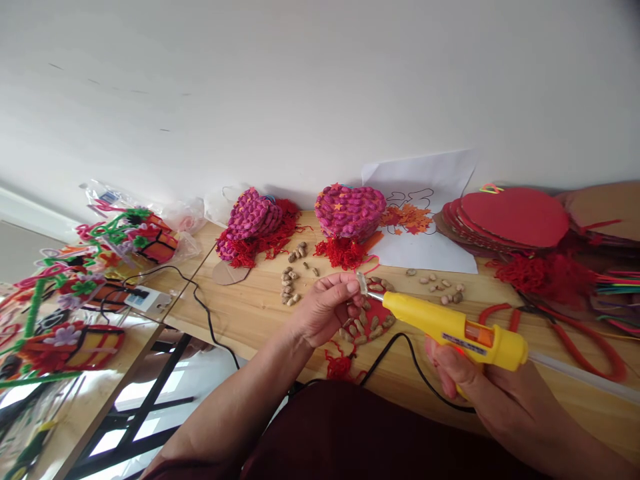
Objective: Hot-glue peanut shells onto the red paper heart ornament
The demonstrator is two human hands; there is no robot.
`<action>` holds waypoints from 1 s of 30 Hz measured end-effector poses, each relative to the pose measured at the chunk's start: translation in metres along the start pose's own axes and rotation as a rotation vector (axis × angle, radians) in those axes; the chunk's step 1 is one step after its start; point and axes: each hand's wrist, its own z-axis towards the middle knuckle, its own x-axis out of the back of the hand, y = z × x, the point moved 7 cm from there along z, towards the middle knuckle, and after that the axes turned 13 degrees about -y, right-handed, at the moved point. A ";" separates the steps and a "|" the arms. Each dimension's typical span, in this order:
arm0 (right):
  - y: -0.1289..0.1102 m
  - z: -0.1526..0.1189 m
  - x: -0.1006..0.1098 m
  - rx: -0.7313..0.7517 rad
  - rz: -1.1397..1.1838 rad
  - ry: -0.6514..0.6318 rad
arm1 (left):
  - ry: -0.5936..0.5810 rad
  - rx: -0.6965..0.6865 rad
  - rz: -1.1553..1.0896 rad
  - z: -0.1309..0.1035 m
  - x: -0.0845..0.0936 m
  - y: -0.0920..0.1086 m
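Observation:
My right hand (480,383) is wrapped round the handle of a yellow hot glue gun (440,323). A long clear glue stick (575,375) sticks out of its back end, and its metal nozzle points left. Between thumb and forefinger, my left hand (327,307) pinches a small pale, translucent piece (361,283) right at the nozzle tip; its kind is unclear. Below and behind the nozzle lies a red heart-shaped card (374,313) with peanuts (357,328) on it, partly hidden by my left hand and the gun. Red yarn (340,367) hangs at its lower end.
Loose peanuts (287,283) lie on the wooden table (240,310). Two pink-purple peanut-covered hearts (350,208) stand behind, left of stacked red hearts (515,217). Orange-handled pliers (590,343) lie right. A black cord (400,340) loops near my body; a power strip (147,300) sits left.

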 end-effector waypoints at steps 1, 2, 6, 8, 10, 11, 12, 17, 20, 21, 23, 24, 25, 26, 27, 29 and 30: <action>0.000 0.000 0.000 0.002 0.001 0.003 | 0.006 0.004 0.003 0.000 0.000 0.000; 0.000 0.000 0.000 0.000 0.005 0.006 | 0.010 0.008 0.009 0.000 -0.001 -0.001; 0.004 0.001 -0.003 -0.041 0.059 -0.007 | -0.008 -0.015 0.035 0.001 -0.005 0.002; 0.006 0.003 0.000 -0.079 0.101 0.042 | -0.033 -0.054 0.039 0.000 -0.007 0.009; 0.006 0.006 0.008 -0.108 0.140 0.122 | -0.045 -0.093 0.057 -0.001 -0.006 0.017; 0.006 0.009 0.011 -0.120 0.164 0.153 | -0.038 -0.101 0.090 -0.002 -0.004 0.020; 0.006 0.012 0.015 -0.129 0.193 0.174 | -0.024 -0.099 0.145 -0.003 -0.001 0.023; 0.018 0.021 0.022 -0.198 0.422 0.204 | 0.020 -0.025 0.777 -0.005 0.001 0.030; 0.029 0.021 0.019 -0.245 0.466 0.196 | -0.033 -0.099 1.217 -0.003 -0.014 0.031; 0.032 0.021 0.018 -0.252 0.481 0.193 | -0.060 -0.139 1.329 -0.002 -0.020 0.031; 0.036 0.021 0.015 -0.254 0.520 0.191 | -0.118 -0.201 1.492 0.000 -0.030 0.028; 0.038 0.021 0.014 -0.256 0.539 0.184 | -0.148 -0.220 1.551 0.000 -0.033 0.026; 0.039 0.021 0.013 -0.254 0.556 0.176 | -0.173 -0.232 1.602 0.001 -0.036 0.024; 0.039 0.021 0.012 -0.249 0.570 0.172 | -0.196 -0.236 1.653 0.002 -0.038 0.022; 0.039 0.021 0.011 -0.244 0.577 0.170 | -0.218 -0.231 1.709 0.002 -0.040 0.020; 0.037 0.022 0.010 -0.240 0.577 0.167 | -0.252 -0.208 1.831 0.003 -0.044 0.014; 0.036 0.022 0.010 -0.238 0.576 0.166 | -0.263 -0.194 1.892 0.003 -0.046 0.012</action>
